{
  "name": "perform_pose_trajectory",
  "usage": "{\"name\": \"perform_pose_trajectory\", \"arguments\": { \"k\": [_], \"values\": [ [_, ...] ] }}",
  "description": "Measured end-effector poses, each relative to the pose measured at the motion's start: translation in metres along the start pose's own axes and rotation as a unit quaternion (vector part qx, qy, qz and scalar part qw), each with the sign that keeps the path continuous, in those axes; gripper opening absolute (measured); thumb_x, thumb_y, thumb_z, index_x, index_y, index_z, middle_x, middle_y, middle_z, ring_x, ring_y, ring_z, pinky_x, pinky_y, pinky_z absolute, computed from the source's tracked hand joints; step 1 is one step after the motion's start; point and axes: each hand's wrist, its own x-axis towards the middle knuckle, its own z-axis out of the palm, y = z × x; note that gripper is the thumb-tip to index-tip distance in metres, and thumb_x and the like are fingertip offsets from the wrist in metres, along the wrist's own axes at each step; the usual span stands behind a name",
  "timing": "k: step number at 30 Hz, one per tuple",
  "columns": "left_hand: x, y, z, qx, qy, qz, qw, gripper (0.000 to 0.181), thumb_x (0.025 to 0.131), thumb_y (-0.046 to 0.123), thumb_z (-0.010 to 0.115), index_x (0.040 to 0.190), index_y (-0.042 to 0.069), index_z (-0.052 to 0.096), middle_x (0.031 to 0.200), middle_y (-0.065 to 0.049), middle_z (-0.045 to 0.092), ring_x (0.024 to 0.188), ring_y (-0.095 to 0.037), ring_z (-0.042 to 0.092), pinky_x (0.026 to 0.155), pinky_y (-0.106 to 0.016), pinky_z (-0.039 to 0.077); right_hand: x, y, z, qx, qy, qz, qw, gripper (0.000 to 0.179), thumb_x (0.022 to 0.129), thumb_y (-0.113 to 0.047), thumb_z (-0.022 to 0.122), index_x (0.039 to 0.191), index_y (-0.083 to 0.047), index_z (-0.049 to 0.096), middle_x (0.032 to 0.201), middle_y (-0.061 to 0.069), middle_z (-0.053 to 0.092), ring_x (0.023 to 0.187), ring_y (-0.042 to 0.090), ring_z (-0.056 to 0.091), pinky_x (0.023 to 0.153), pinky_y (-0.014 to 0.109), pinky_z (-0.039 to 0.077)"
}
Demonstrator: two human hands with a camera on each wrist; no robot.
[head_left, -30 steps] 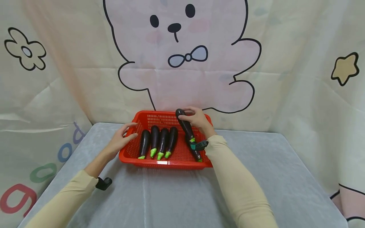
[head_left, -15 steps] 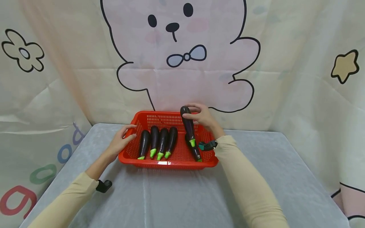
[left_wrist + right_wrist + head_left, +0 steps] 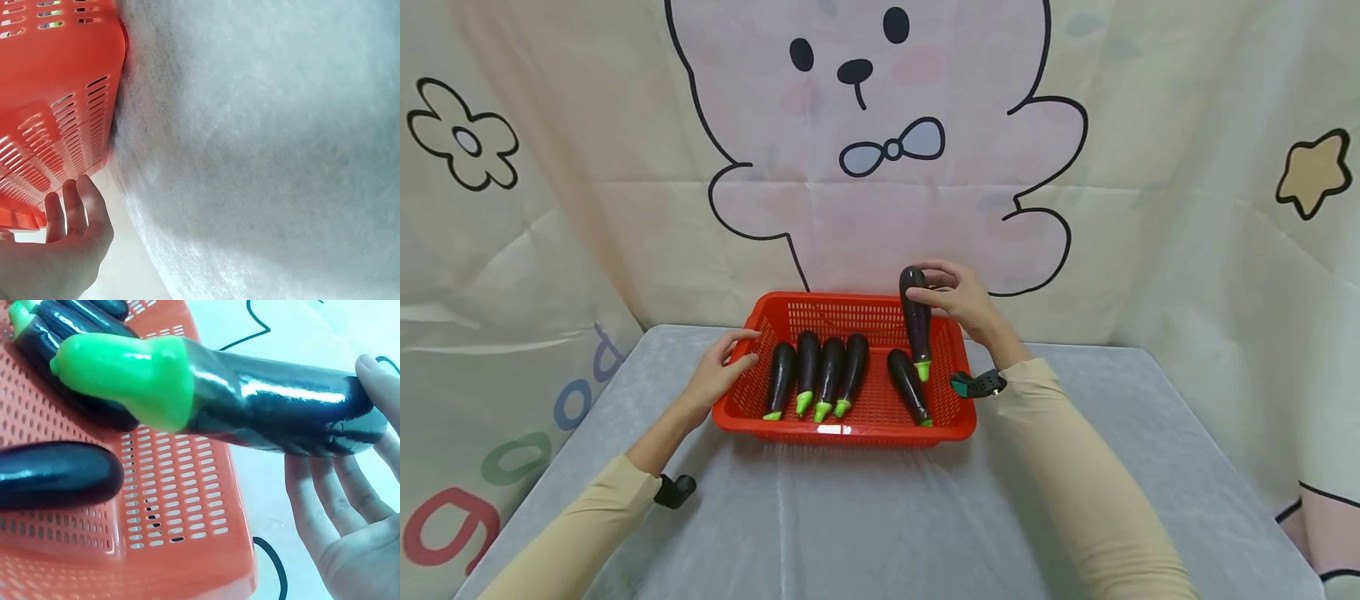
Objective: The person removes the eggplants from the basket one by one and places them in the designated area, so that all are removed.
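My right hand [image 3: 964,298] pinches a dark purple eggplant [image 3: 916,321] near its rounded end, thumb on one side and fingers on the other. It hangs over the back right of the red basket [image 3: 842,431], its green stem end [image 3: 125,375] pointing down. Below it another eggplant [image 3: 910,387] lies slanted in the basket's right part. Several eggplants [image 3: 830,375] lie side by side in the left part, green ends toward the front. At the basket's left rim is my left hand [image 3: 715,372], fingers extended and slightly bent beside the slotted outer wall [image 3: 62,137].
The basket stands near the back edge of a table with a grey cloth [image 3: 850,517]. A printed curtain [image 3: 1150,208] with a cartoon bear hangs right behind the table and at both sides.
My right hand has moved right and a little up with the eggplant, which has swung from slanted to nearly upright. The lower right eggplant is now uncovered. My left hand has stayed in place.
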Motion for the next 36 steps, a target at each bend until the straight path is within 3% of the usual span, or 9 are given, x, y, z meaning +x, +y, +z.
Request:
{"name": "perform_pose_trajectory", "arguments": {
  "k": [10,18,26,31,36],
  "values": [
    [0.001,0.000,0.000,-0.002,0.000,0.000,1.0000,0.044,0.104,0.014,0.056,0.145,0.004,0.045,0.145,-0.029,0.045,0.113,-0.046,0.056,0.082,-0.045,0.057,-0.010,-0.006,-0.012,-0.011,-0.002,-0.002,0.9999,0.053,0.093,-0.012,0.075,0.143,-0.008,0.055,0.132,0.023,0.056,0.109,0.034,0.060,0.089,0.048,0.054],
    [0.000,0.001,-0.001,-0.026,-0.009,0.000,0.9996,0.045,0.104,0.016,0.057,0.146,0.004,0.045,0.145,-0.030,0.043,0.113,-0.045,0.056,0.081,-0.042,0.058,-0.020,-0.008,-0.025,-0.003,0.010,-0.012,0.9999,0.052,0.093,-0.010,0.076,0.140,-0.006,0.055,0.129,0.022,0.058,0.105,0.032,0.063,0.090,0.053,0.053],
    [0.001,0.000,-0.003,-0.018,-0.018,-0.016,0.9995,0.047,0.102,0.018,0.060,0.145,0.005,0.045,0.143,-0.029,0.045,0.112,-0.044,0.056,0.080,-0.040,0.058,-0.034,-0.004,-0.043,0.008,0.028,-0.012,0.9995,0.048,0.094,-0.010,0.075,0.138,-0.008,0.057,0.126,0.021,0.059,0.109,0.031,0.062,0.088,0.044,0.055],
    [0.003,0.001,-0.007,-0.013,-0.029,-0.015,0.9994,0.048,0.101,0.019,0.062,0.144,0.005,0.047,0.147,-0.027,0.043,0.123,-0.044,0.050,0.083,-0.037,0.057,-0.042,-0.003,-0.057,0.017,0.063,-0.010,0.9978,0.048,0.093,-0.010,0.076,0.138,-0.008,0.058,0.123,0.021,0.061,0.103,0.031,0.065,0.084,0.041,0.057],
    [0.002,0.002,-0.008,-0.008,-0.033,-0.005,0.9994,0.047,0.100,0.018,0.064,0.143,0.004,0.049,0.150,-0.024,0.041,0.132,-0.044,0.042,0.086,-0.035,0.054,-0.051,-0.002,-0.068,0.019,0.070,-0.003,0.9974,0.048,0.093,-0.008,0.075,0.138,-0.008,0.059,0.120,0.020,0.061,0.100,0.029,0.061,0.083,0.039,0.058]
  ]
}}
